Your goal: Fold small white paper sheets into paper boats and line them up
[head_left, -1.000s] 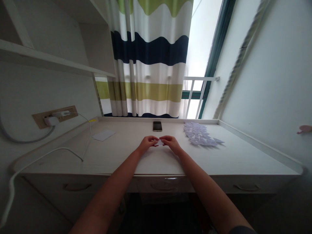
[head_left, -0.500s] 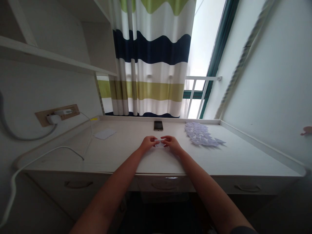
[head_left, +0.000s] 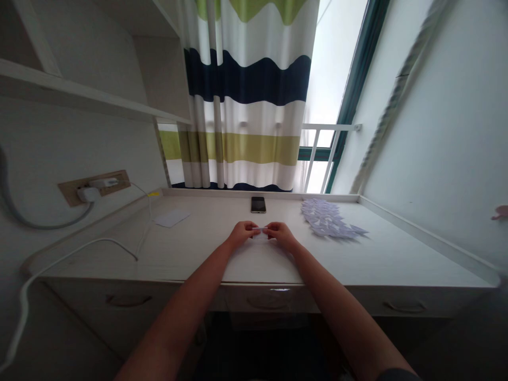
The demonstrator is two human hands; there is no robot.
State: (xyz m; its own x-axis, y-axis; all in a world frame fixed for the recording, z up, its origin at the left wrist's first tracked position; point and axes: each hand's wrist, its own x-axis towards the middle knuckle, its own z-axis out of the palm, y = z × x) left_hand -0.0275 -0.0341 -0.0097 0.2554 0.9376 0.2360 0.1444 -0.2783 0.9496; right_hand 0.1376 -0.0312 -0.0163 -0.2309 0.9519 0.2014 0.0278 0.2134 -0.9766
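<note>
Right fingers [head_left: 272, 229] closer together on paper [head_left: 260, 236]

No readable text

No words, brands, numbers or signs can be read anywhere in view. The held paper [head_left: 260, 236] shows no legible mark, nor do the sheet [head_left: 171, 218] and the paper pile [head_left: 327, 218]. The phone [head_left: 257, 205] has a dark screen with nothing to read on it. Any print on the plugs [head_left: 88, 194] is too small to make out. A yellow strip [head_left: 153, 194] at the desk's [head_left: 210, 211] left edge may be a label; it is too small to tell, and no lettering can be read on it.
</note>
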